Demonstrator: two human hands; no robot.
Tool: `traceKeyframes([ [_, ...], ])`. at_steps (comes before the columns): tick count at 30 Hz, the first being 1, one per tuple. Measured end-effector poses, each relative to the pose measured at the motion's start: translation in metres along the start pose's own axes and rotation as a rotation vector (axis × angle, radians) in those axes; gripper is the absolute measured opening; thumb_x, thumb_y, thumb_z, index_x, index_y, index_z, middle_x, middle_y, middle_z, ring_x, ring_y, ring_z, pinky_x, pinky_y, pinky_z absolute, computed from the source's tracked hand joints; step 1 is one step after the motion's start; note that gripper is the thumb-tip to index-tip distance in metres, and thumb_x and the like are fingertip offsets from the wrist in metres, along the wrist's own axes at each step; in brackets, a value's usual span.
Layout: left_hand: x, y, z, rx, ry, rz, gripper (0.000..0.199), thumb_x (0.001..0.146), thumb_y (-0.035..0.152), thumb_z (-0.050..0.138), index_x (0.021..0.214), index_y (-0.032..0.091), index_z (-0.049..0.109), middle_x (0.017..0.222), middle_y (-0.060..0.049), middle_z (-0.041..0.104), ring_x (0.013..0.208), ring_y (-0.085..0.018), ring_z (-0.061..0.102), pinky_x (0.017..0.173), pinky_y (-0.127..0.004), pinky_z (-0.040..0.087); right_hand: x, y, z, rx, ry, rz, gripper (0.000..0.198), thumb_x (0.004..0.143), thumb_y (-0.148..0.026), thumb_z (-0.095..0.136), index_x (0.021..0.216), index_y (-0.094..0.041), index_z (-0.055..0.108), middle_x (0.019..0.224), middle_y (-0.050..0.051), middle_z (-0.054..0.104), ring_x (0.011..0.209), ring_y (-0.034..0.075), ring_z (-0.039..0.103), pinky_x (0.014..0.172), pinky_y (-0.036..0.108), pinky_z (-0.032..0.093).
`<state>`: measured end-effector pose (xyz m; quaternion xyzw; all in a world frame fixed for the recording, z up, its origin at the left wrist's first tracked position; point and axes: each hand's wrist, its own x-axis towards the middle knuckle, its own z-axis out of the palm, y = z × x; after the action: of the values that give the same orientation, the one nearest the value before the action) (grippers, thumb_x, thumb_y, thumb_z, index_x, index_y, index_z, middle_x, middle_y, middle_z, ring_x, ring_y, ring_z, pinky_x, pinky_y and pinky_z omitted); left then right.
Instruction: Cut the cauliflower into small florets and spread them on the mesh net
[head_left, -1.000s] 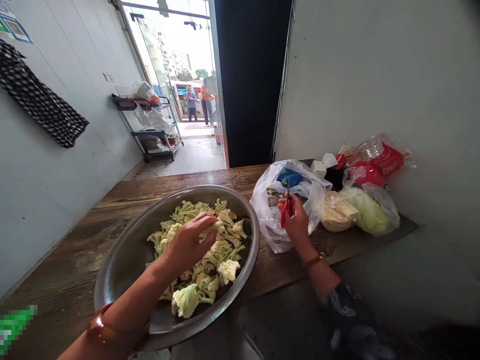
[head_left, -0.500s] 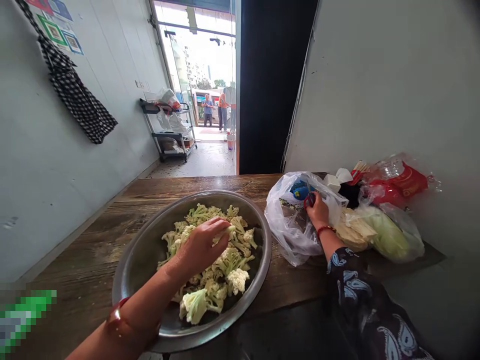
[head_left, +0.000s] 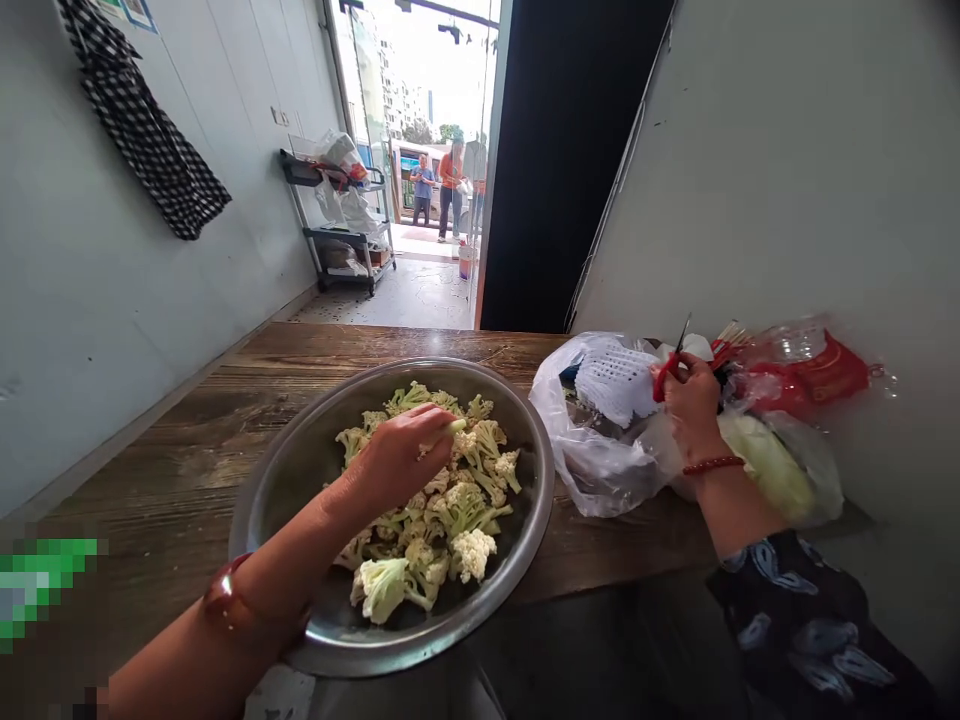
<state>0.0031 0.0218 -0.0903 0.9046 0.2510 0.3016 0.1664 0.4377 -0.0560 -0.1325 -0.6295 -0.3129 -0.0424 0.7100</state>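
A large steel basin (head_left: 259,500) holds many cauliflower florets (head_left: 469,505). Over the florets, my left hand (head_left: 405,450) is closed on a cauliflower piece (head_left: 454,427) whose pale green stem pokes out at the fingertips. My right hand (head_left: 691,395) grips scissors (head_left: 663,380) by their red handles, blades pointing up and away. It is held above the right side of an open white plastic bag (head_left: 600,475). A white foam net (head_left: 615,380) lies in the mouth of that bag, over dark contents I cannot make out.
Right of the bag lie a pale green vegetable in clear plastic (head_left: 772,470) and a red package (head_left: 825,365). Walls flank the wooden table (head_left: 225,430). Farther off stand a loaded trolley (head_left: 337,235), a glass doorway and people outside (head_left: 452,185).
My right hand has moved right and up out of the bag with the scissors. The white foam net now covers the blue item in the bag. My left hand stays over the basin.
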Motion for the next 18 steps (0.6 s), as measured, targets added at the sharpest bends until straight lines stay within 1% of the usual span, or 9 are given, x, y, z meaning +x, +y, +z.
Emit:
traceKeyframes([
  [2, 0.001, -0.002, 0.000, 0.006, 0.020, -0.009, 0.020, 0.091, 0.027, 0.047, 0.088, 0.018, 0.065, 0.090, -0.004, 0.069, 0.079, -0.015, 0.062, 0.071, -0.025, 0.047, 0.003, -0.024, -0.002, 0.069, 0.001, 0.033, 0.054, 0.058, -0.046, 0.080, 0.099, -0.018, 0.060, 0.072, -0.001, 0.065, 0.052, 0.011, 0.057, 0.048, 0.023, 0.046],
  [5, 0.000, -0.004, 0.000, 0.003, 0.023, -0.013, 0.021, 0.091, 0.028, 0.047, 0.087, 0.017, 0.064, 0.089, -0.004, 0.068, 0.078, -0.015, 0.061, 0.073, -0.027, 0.047, -0.001, -0.059, -0.006, 0.163, 0.013, 0.052, 0.045, 0.061, -0.034, 0.080, 0.098, -0.016, 0.062, 0.071, 0.000, 0.063, 0.054, 0.009, 0.058, 0.051, 0.021, 0.045],
  [8, -0.001, -0.005, 0.000, -0.011, 0.013, -0.016, 0.023, 0.092, 0.030, 0.046, 0.087, 0.017, 0.064, 0.088, -0.005, 0.067, 0.077, -0.016, 0.060, 0.071, -0.028, 0.046, -0.004, -0.085, -0.013, 0.256, 0.088, 0.029, 0.040, 0.059, -0.022, 0.078, 0.095, -0.017, 0.062, 0.072, -0.003, 0.062, 0.057, 0.007, 0.056, 0.054, 0.020, 0.044],
  [11, -0.001, -0.004, 0.000, -0.023, 0.021, -0.011, 0.023, 0.093, 0.031, 0.046, 0.087, 0.017, 0.064, 0.086, -0.004, 0.066, 0.077, -0.016, 0.059, 0.069, -0.028, 0.045, -0.001, -0.104, -0.022, 0.322, 0.180, 0.012, 0.040, 0.057, -0.017, 0.075, 0.093, -0.018, 0.060, 0.068, -0.007, 0.060, 0.054, 0.006, 0.052, 0.053, 0.020, 0.044],
  [13, 0.000, -0.003, 0.000, -0.031, 0.033, 0.003, 0.022, 0.092, 0.030, 0.047, 0.086, 0.018, 0.063, 0.085, -0.004, 0.066, 0.076, -0.016, 0.059, 0.070, -0.028, 0.045, 0.002, -0.113, -0.025, 0.344, 0.216, 0.008, 0.040, 0.057, -0.014, 0.073, 0.095, -0.019, 0.059, 0.067, -0.008, 0.059, 0.053, 0.006, 0.052, 0.051, 0.019, 0.042],
  [16, 0.000, -0.002, 0.000, -0.041, 0.049, 0.027, 0.020, 0.091, 0.029, 0.047, 0.084, 0.018, 0.063, 0.084, -0.003, 0.066, 0.075, -0.015, 0.058, 0.070, -0.028, 0.045, 0.005, -0.124, -0.023, 0.367, 0.217, 0.044, 0.038, 0.060, -0.009, 0.072, 0.094, -0.018, 0.058, 0.065, -0.008, 0.060, 0.051, 0.007, 0.052, 0.048, 0.019, 0.040],
  [18, 0.001, -0.002, 0.000, -0.043, 0.051, 0.032, 0.020, 0.091, 0.028, 0.047, 0.084, 0.018, 0.063, 0.084, -0.004, 0.067, 0.075, -0.015, 0.058, 0.069, -0.027, 0.045, 0.007, -0.133, -0.017, 0.390, 0.191, 0.091, 0.033, 0.063, -0.007, 0.071, 0.089, -0.019, 0.056, 0.064, -0.008, 0.058, 0.050, 0.007, 0.052, 0.048, 0.020, 0.041],
])
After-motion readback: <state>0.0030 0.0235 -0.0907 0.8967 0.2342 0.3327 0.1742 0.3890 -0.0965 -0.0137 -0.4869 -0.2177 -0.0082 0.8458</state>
